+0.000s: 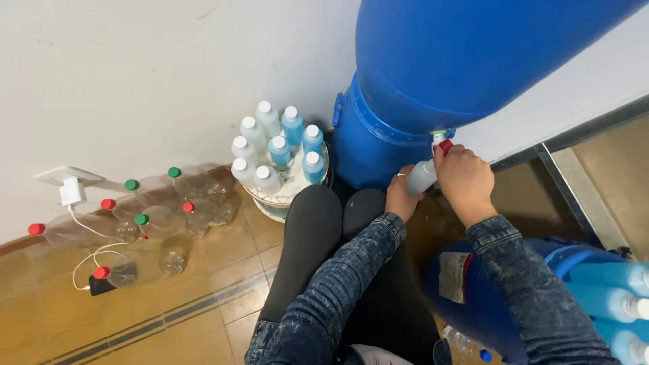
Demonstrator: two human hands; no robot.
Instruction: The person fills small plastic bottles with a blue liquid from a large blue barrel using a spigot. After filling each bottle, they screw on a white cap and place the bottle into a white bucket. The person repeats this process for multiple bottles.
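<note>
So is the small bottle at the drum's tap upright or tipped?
Tipped. The small bottle slants, mouth up toward the red tap, held by the left hand; the right hand covers the tap.

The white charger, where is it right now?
The white charger is at the far left of the head view, plugged into a wall socket just above the floor, beside the empty clear bottles lying there.

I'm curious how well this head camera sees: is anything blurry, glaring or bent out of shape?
Head view: soft, even light with faint shadows; the blue drum bulges and the wall leans, wide-angle distortion; the clear empty bottles look hazy and slightly glossy; both hands, left hand and right hand, are fairly sharp.
</note>
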